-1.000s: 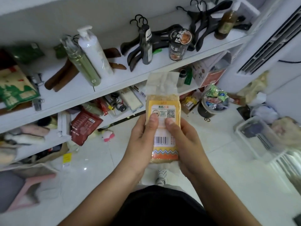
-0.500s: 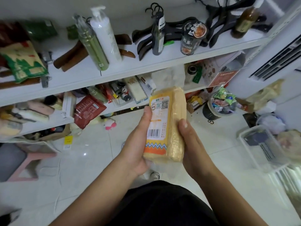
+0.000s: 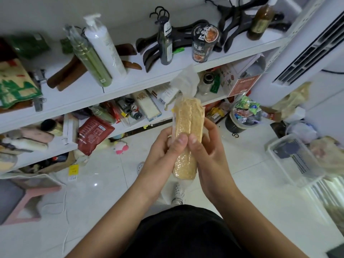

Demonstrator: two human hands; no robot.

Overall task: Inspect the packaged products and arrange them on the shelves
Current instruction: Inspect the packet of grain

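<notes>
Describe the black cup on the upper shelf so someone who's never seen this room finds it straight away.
Look along the upper white shelf, the one littered with black hangers. Towards its right end, between a dark slim bottle and a brown bottle, stands the black cup. It is the only short, wide tub there, with an orange-red picture on its lid.

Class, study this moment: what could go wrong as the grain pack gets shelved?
The clear plastic pack of yellow grain is gripped by the left hand and right hand above the white tiled floor; it might slip and split. The white shelf is crowded; sliding it in could topple the tall white pump bottle.
</notes>
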